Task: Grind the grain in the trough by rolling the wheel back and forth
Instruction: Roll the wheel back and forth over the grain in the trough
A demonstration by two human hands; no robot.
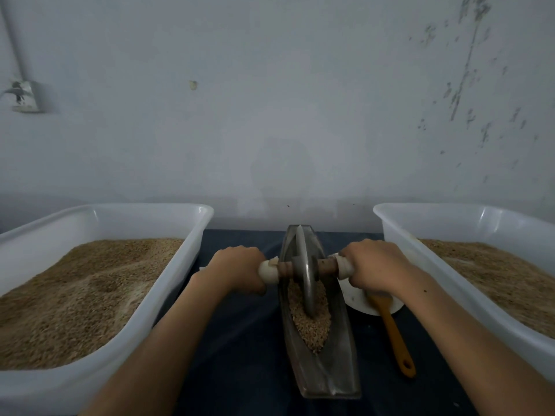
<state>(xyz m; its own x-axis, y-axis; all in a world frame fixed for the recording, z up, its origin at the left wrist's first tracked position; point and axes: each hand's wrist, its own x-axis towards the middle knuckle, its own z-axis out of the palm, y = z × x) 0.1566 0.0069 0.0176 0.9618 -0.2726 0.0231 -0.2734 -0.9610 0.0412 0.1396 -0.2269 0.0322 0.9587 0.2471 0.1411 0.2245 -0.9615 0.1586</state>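
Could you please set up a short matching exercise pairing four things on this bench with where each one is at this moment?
Things:
1. wheel
2. spatula
3. left hand
4. right hand

Places:
A. grips the axle's right end
B. stands in the trough, edge in the grain
C. grips the axle's left end
D. lies right of the trough, blade on a white dish

Pairs: 1-B, 2-D, 3-C, 4-A
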